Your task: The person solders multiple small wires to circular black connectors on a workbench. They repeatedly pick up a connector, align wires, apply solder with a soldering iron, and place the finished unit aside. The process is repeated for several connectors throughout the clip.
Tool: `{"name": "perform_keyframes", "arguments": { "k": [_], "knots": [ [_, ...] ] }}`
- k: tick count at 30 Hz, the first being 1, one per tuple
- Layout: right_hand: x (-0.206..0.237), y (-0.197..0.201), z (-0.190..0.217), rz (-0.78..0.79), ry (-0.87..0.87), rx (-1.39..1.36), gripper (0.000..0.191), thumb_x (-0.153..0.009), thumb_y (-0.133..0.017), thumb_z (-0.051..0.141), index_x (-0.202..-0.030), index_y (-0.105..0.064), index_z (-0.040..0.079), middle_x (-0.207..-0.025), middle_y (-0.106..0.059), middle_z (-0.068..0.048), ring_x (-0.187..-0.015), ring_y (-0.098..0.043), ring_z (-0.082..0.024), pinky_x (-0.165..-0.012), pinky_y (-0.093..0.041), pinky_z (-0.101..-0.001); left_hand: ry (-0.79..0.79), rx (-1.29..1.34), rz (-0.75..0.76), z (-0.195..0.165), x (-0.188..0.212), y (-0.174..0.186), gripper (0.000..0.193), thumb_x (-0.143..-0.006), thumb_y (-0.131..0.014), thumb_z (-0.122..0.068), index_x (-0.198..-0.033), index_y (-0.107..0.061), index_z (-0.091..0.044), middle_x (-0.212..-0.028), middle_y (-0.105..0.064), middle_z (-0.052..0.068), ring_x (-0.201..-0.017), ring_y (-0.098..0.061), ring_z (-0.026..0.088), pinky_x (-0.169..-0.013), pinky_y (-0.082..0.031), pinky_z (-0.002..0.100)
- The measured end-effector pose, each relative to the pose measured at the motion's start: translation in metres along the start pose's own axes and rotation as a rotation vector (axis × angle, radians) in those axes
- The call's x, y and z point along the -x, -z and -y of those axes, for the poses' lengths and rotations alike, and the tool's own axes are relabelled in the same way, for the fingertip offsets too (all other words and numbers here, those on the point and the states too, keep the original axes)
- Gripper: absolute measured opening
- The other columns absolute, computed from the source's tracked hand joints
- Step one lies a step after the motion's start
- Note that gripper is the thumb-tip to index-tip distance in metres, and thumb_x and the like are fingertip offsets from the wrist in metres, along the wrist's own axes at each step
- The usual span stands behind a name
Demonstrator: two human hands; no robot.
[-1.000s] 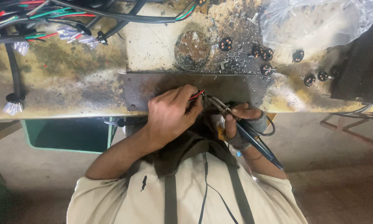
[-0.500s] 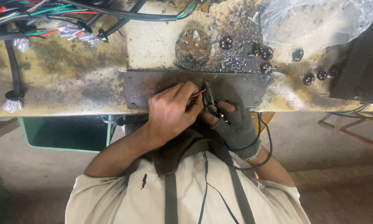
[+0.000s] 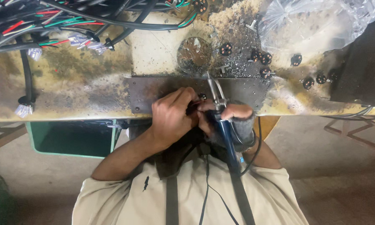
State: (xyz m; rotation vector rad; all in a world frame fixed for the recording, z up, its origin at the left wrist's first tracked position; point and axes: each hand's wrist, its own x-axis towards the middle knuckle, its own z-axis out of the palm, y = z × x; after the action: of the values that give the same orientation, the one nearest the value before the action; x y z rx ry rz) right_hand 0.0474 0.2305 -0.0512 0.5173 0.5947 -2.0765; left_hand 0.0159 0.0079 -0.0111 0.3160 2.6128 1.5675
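Over a dark plate [image 3: 154, 93] at the bench edge, the left hand [image 3: 173, 116] pinches a red wire [image 3: 192, 107] while the gloved right hand [image 3: 233, 121], touching it, grips pliers [image 3: 216, 93], nose pointing away from the body.

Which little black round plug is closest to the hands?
The small black plug on the dark metal plate, just above the left hand; the others lie farther up the bench.

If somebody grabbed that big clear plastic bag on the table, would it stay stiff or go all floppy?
Probably floppy: the plastic bag looks thin and crinkled, lying slumped on the table. It likely weighs little, since you can see through it. It may feel slippery and rustle, judging by its shiny folds.
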Motion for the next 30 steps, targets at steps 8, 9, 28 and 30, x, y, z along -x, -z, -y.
{"name": "perform_keyframes", "arguments": {
  "k": [8,9,28,30],
  "knots": [
    [-0.005,0.049,-0.006,-0.092,-0.071,-0.050,0.065,-0.081,-0.053,0.033,-0.125,-0.054,-0.015,-0.090,-0.065,-0.021,-0.079,-0.064,-0.030,-0.074,-0.053,-0.0366,0.096,0.184,0.024,-0.006,-0.009,0.013,0.016,-0.081,-0.080,-0.004,-0.091,-0.069,-0.004,-0.090,-0.071,0.009,-0.076,-0.072,0.023,-0.066,-0.055,0.033],
    [-0.008,0.051,-0.009,-0.095,-0.054,-0.016,0.060,-0.082,-0.055,0.030,-0.125,-0.057,-0.012,-0.089,-0.066,-0.019,-0.077,-0.064,-0.027,-0.072,-0.052,-0.0354,0.076,0.242,0.041,-0.005,-0.009,0.017,0.016,-0.082,-0.080,-0.004,-0.096,-0.071,-0.003,-0.094,-0.072,0.009,-0.080,-0.073,0.023,-0.069,-0.056,0.032],
    [-0.002,-0.031,0.006,-0.547,0.769,1.826,0.008,-0.092,-0.078,0.018,-0.093,-0.071,0.018,-0.089,-0.070,0.010,-0.087,-0.054,-0.014,-0.089,-0.030,-0.0306,-0.151,-0.009,-0.054,-0.011,-0.001,0.007,0.009,-0.089,-0.080,-0.004,-0.094,-0.073,-0.004,-0.093,-0.073,0.009,-0.078,-0.069,0.026,-0.069,-0.054,0.036],
    [0.000,-0.035,0.008,-0.553,0.813,1.870,0.010,-0.091,-0.080,0.019,-0.092,-0.070,0.019,-0.088,-0.070,0.010,-0.087,-0.054,-0.014,-0.089,-0.030,-0.0321,-0.088,-0.003,0.001,-0.016,-0.004,0.011,0.007,-0.091,-0.079,-0.005,-0.094,-0.073,-0.003,-0.088,-0.071,0.010,-0.075,-0.069,0.027,-0.065,-0.054,0.036]
  ]
}}
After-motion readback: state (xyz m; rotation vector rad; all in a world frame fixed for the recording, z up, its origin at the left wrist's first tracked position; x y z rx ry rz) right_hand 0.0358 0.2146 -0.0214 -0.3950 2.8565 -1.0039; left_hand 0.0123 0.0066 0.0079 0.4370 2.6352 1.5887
